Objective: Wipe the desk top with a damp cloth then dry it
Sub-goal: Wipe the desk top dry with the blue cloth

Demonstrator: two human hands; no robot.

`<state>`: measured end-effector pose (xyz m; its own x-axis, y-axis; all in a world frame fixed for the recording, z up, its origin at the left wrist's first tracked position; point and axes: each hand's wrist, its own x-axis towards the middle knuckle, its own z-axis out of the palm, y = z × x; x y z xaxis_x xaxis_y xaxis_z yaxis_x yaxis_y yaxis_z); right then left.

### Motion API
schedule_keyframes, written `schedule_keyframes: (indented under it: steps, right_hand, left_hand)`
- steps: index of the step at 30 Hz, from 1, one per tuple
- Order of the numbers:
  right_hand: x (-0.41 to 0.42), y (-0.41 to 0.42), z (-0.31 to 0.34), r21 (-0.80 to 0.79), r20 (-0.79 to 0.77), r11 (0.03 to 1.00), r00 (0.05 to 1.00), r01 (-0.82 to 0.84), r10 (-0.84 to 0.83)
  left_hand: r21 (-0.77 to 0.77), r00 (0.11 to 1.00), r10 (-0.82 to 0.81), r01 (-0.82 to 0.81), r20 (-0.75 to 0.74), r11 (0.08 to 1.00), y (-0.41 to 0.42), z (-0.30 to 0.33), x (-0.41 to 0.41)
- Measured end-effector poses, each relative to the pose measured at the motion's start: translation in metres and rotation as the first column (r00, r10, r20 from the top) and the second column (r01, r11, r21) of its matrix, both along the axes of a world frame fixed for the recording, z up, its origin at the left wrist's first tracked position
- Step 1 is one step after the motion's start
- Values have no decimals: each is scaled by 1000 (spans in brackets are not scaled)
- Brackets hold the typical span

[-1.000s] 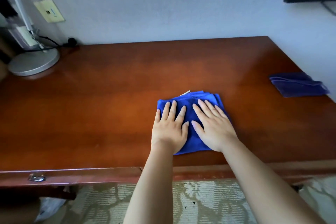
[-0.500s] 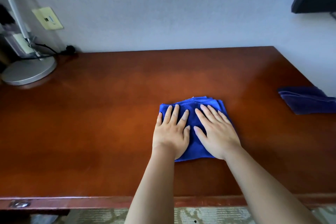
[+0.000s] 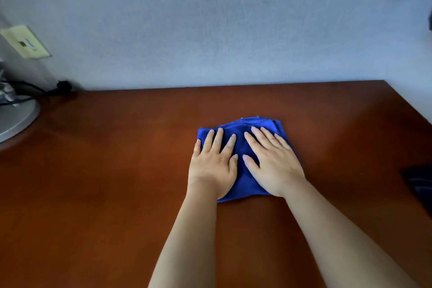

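Mid-desk, slightly right: folded blue cloth lies flat. My left hand and right hand press it side by side, fingers straight, gripping nothing. Lamp base far left.

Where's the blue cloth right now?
The blue cloth lies mid-desk, right of centre, pressed flat under the left hand and right hand.

Two hands, two cloths, one lamp base.
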<state>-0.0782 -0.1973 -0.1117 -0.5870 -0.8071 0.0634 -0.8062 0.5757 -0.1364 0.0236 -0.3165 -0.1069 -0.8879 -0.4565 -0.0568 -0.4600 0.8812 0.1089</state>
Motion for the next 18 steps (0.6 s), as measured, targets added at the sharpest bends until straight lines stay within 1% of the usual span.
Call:
schedule_keyframes:
  steps: [5,9,13,18]
  right_hand:
    - [-41,-30,2,12,0,1000,1000,-21,21]
    - [-57,-41,2,17,1,1000,1000,-27,27]
    - [-55,-42,4,41,5,999,1000,-24,24]
    - [-33,-27,5,52,14,998,999,-33,32]
  left_hand:
    - [12,1000,22,-22,-3,1000,-30,0,-40]
    - [15,999,34,-34,-3,999,-41,-1,-55]
    - [24,999,41,-41,-3,999,-38,0,-53]
    - [29,999,39,-40,22,999,-23,1,-29]
